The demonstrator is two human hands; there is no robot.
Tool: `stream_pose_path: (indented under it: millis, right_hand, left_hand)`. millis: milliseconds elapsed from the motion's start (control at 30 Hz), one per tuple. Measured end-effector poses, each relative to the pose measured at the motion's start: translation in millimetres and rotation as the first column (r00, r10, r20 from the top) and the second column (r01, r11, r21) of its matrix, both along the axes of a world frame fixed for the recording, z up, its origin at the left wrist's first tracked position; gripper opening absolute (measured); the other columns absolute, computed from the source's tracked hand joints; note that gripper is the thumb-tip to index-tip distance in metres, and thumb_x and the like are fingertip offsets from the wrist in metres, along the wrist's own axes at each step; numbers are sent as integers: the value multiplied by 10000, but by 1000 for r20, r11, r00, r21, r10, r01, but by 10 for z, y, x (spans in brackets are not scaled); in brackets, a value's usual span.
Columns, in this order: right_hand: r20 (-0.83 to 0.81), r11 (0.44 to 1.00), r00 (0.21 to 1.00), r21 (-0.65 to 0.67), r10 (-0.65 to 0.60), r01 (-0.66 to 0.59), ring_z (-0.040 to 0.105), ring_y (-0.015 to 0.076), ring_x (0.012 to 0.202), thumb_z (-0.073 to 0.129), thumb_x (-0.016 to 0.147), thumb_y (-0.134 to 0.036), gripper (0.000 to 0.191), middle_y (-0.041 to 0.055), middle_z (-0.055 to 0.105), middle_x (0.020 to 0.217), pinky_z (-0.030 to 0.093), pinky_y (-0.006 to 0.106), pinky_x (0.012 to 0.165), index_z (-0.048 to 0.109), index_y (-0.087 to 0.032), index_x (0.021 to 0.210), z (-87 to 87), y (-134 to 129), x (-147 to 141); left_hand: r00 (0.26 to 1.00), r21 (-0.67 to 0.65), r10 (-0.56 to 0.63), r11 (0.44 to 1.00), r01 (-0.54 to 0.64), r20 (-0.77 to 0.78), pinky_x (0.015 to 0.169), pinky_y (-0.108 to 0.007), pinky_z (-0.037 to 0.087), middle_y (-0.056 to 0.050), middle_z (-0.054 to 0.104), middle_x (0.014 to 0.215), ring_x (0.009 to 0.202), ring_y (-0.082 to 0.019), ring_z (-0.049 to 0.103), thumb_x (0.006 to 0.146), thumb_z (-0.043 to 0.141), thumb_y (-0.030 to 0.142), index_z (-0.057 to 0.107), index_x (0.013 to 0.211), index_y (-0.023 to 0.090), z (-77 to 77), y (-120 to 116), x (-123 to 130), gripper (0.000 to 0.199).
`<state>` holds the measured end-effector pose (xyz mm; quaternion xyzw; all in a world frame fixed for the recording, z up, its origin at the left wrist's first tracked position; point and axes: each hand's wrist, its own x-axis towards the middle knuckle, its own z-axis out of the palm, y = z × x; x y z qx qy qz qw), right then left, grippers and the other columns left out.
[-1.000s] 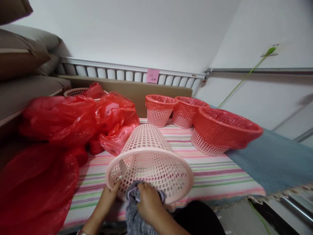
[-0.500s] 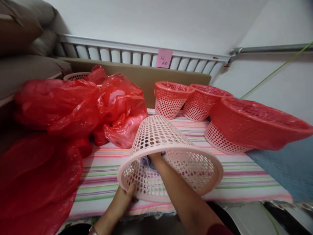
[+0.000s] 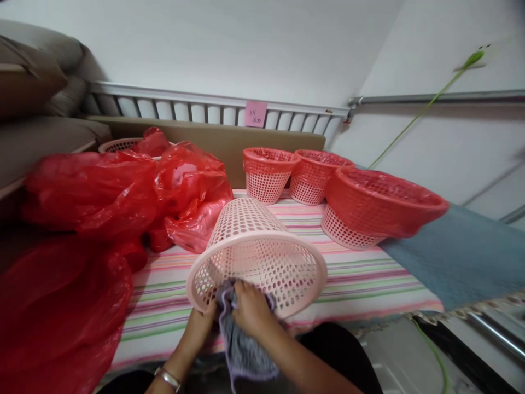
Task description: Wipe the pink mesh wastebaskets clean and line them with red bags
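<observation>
A pale pink perforated basket (image 3: 246,219) lies on its side on the striped cloth, its open mouth facing me. My left hand (image 3: 204,320) grips its rim at the lower left. At the basket's mouth, my right hand (image 3: 251,307) is closed on a grey cloth with purple edging (image 3: 246,350), which hangs down over the near rim. Part of the cloth covers the lower rim. Red plastic bags (image 3: 192,186) lie crumpled to the left of the basket.
Three upright baskets with red liners stand behind and right, one of them (image 3: 268,175) nearest the middle. Striped cloth (image 3: 164,306) covers the surface. A radiator (image 3: 188,109) with a pink note (image 3: 255,113) runs behind; cushions (image 3: 45,142) are at the left.
My right hand has come back from deep inside the basket to its mouth, bringing the grey cloth out over the rim. The camera view has shifted. My left hand stays on the rim.
</observation>
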<state>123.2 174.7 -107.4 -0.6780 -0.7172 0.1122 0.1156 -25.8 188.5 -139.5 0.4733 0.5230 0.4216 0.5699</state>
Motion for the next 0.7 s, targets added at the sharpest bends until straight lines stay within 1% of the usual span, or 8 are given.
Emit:
stream_pose_path:
  millis: [67, 133, 200, 333, 433, 533, 600, 700]
  right_hand:
    - [-1, 998, 999, -32, 53, -53, 602, 263, 906, 529, 597, -132, 395, 112, 634, 993, 455, 348, 781, 589, -168, 985, 2, -300, 5]
    - [-46, 995, 996, -68, 71, -74, 599, 267, 908, 528, 585, -135, 400, 99, 638, 981, 452, 350, 782, 590, -180, 977, 56, -430, 37]
    - [-115, 998, 993, -56, 32, -38, 593, 256, 928, 518, 583, -122, 404, 82, 643, 974, 445, 338, 804, 591, -189, 975, 140, -430, 67]
    - [-226, 996, 974, 88, -15, 36, 567, 219, 1000, 510, 611, -113, 492, 63, 607, 1068, 420, 306, 866, 549, -214, 1090, 198, -265, 15]
    - [-142, 995, 990, 96, -3, 17, 577, 233, 966, 527, 629, -124, 469, 73, 600, 1053, 434, 317, 821, 547, -215, 1089, 82, -48, -90]
    - [-34, 991, 997, 106, -74, 77, 595, 249, 916, 535, 674, -133, 401, 88, 616, 997, 447, 331, 768, 562, -197, 1069, -36, 322, -122]
    - [-10, 986, 993, 117, -121, 121, 603, 252, 904, 528, 712, -129, 397, 108, 626, 995, 451, 343, 764, 559, -178, 1104, -64, 654, -77]
    - [-18, 980, 989, 132, -148, 149, 567, 267, 1051, 524, 763, -147, 425, 141, 612, 1124, 426, 376, 878, 537, -158, 1187, -40, 1177, 46]
  left_hand:
    - [1000, 60, 0, 998, -1, 17, 1006, -410, 439, -137, 688, 1161, 1124, -305, 609, 719, 620, 455, 631, 1097, 119, 24, 8, -12, 506]
    - [1000, 89, 5, 996, -7, 25, 1065, -432, 370, -150, 671, 1191, 1196, -311, 554, 717, 620, 477, 636, 1088, 110, 64, 20, -46, 522]
    - [1000, 106, -8, 994, 7, 9, 1060, -458, 370, -153, 679, 1178, 1179, -322, 567, 727, 609, 506, 643, 1086, 113, 111, 39, -109, 533]
    - [997, 124, 5, 992, 4, -73, 984, -481, 445, -143, 741, 1034, 1060, -354, 635, 698, 617, 578, 692, 991, 114, 156, 105, -247, 554]
    - [999, 134, -13, 991, 19, -48, 937, -409, 498, -132, 741, 1043, 1051, -333, 645, 624, 680, 592, 697, 995, 124, 112, 134, -260, 598]
    - [999, 34, -47, 998, 48, -26, 648, -354, 592, -105, 757, 973, 703, -256, 724, 655, 667, 592, 578, 1222, 149, 52, 106, -208, 725]
    - [998, -64, -55, 997, 53, -28, 451, -312, 553, -60, 756, 795, 445, -192, 652, 684, 646, 594, 490, 1312, 159, 29, 69, -175, 779]
    - [1000, -116, -12, 993, 12, 2, 420, -270, 534, -18, 712, 691, 414, -156, 612, 667, 675, 573, 498, 1293, 146, 17, 30, -153, 778]
